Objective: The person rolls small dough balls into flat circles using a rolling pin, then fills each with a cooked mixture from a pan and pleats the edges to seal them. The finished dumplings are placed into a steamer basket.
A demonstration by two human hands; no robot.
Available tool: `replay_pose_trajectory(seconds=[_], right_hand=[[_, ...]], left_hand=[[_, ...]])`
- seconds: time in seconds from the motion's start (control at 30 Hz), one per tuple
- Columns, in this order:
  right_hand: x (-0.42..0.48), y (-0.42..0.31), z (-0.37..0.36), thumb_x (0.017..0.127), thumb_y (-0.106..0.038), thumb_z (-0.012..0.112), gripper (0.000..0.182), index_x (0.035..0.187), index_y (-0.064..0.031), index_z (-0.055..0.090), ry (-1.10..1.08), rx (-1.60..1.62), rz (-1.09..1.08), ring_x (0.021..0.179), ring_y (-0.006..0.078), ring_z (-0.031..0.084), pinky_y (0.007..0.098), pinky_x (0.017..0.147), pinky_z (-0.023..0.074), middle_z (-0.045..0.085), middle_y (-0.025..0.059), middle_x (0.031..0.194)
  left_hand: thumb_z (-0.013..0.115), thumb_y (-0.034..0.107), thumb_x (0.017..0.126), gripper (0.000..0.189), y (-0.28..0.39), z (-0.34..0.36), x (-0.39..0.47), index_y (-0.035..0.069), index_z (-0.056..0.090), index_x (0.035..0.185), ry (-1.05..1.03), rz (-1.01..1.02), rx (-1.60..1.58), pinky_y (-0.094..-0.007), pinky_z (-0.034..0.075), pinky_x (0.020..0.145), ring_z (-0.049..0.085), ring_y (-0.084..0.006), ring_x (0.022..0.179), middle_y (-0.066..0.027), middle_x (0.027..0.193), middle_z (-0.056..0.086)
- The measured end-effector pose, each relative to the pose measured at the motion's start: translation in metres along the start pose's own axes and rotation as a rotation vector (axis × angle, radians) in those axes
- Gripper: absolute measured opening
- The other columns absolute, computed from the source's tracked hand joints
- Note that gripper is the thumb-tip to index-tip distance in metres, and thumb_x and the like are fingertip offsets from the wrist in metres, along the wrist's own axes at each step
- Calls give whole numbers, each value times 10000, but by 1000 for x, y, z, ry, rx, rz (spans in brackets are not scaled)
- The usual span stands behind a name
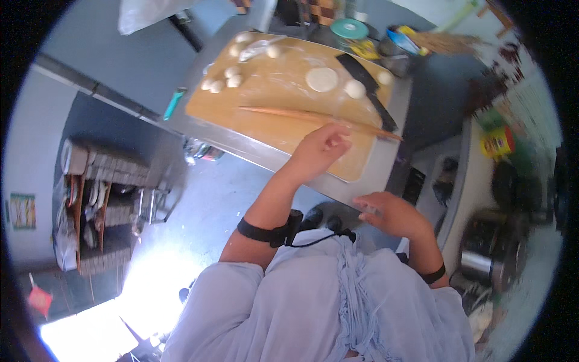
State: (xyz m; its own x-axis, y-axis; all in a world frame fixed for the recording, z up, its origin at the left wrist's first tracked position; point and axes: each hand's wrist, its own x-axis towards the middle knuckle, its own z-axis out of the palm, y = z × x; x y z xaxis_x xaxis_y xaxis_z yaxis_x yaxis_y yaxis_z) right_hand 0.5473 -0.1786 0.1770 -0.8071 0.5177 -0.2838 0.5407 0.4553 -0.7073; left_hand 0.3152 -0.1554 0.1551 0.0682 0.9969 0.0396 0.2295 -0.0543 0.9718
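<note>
My left hand (323, 147) is over the near part of a floured wooden board (253, 129), its fingers loosely curled and nothing seen in them. Just beyond its fingertips a tapered wooden rolling pin (294, 113) lies across the board, its right tip past the board's edge. My right hand (389, 212) hangs by the table's near edge, fingers loosely spread, holding nothing visible. A flattened dough round (321, 79) rests past the pin, with a dough ball (355, 89) to its right. Several more dough balls (233, 80) sit at the left. A black knife (357, 71) lies along the right side.
The board rests on a metal-edged table (393, 156). A teal-handled tool (174, 104) lies left of the board. Behind it stand a green-lidded container (349, 29) and a metal pot (398, 59). A clear plastic wrap (255, 50) lies among the far dough balls. Shelves (102, 212) stand at the left.
</note>
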Motion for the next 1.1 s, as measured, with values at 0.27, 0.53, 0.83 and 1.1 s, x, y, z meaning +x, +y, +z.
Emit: replay_pose_trajectory(seconds=[0.27, 0.53, 0.83, 1.1], right_hand=[[87, 8, -10, 822, -231, 509, 234, 965, -53, 558, -45, 113, -121, 851, 322, 559, 380, 731, 450, 595, 160, 926], [276, 64, -84, 789, -218, 516, 281, 1025, -81, 584, 518, -169, 279, 911, 343, 573, 404, 774, 462, 572, 182, 986], [350, 132, -107, 642, -323, 705, 611, 1128, -11, 506, 397, -278, 979, 908, 293, 583, 356, 752, 464, 588, 174, 997], [306, 8, -96, 705, -194, 702, 274, 783, 21, 551, 583, 53, 435, 724, 186, 584, 315, 626, 460, 610, 97, 770]], left_hand=[[550, 212, 840, 239, -29, -110, -61, 75, 579, 1034, 468, -385, 9, -237, 415, 683, 529, -106, 761, -25, 877, 614], [543, 180, 840, 228, -53, -154, -1, 76, 564, 1042, 287, -263, -197, -225, 395, 685, 519, -93, 774, -17, 884, 606], [535, 134, 852, 186, -85, -244, 55, 70, 568, 1024, 21, -165, -268, -207, 388, 662, 528, -75, 786, -1, 865, 598], [527, 178, 860, 184, -103, -266, 81, 74, 576, 1003, -9, -260, -445, -217, 380, 641, 522, -72, 784, -2, 875, 602]])
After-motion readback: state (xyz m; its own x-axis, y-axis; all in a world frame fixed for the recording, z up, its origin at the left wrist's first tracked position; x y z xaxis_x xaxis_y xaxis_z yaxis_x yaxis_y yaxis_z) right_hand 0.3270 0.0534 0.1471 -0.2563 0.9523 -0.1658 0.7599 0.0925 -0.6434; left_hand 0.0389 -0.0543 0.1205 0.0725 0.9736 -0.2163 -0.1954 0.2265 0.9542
